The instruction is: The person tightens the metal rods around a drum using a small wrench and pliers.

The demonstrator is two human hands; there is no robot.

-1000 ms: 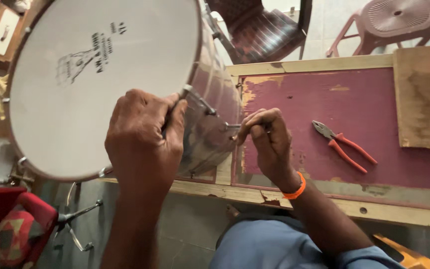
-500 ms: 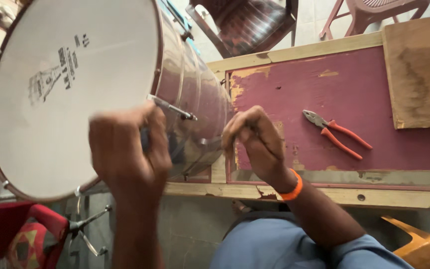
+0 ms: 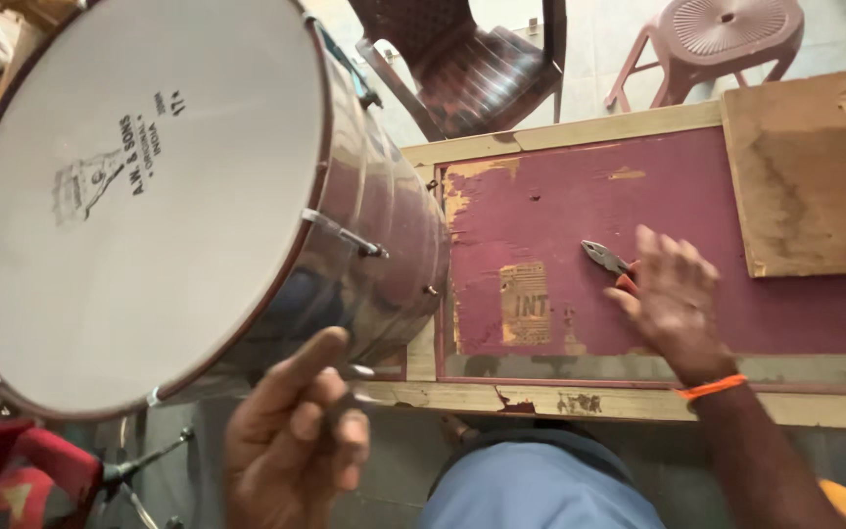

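The right hand [image 3: 676, 306], an orange band at its wrist, lies palm down with the fingers spread over the red-handled steel pliers [image 3: 607, 262] on the worn maroon tabletop with its pale wooden frame [image 3: 560, 211]; the fingers cover the handles while the grey jaws of the tool poke out to the left, and whether the fingers have closed on the handles cannot be told. The left hand [image 3: 294, 446] hangs loosely curled in front of the table's near edge, thumb raised, holding nothing, its fingertips just beside a thin metal tension rod [image 3: 362, 372] at the lower rim of the large shiny metal drum with a white skin head [image 3: 139, 196]. The drum lies tilted on its side at the table's left end, its head turned towards the camera and its shell resting against the table frame. A bare plywood board [image 3: 815, 176] lies on the far right of the tabletop, well apart from the pliers. Beyond the table stand a dark brown plastic chair [image 3: 472, 69] and a pinkish plastic stool [image 3: 727, 39]. A red patterned cloth [image 3: 7, 480] shows at the lower left
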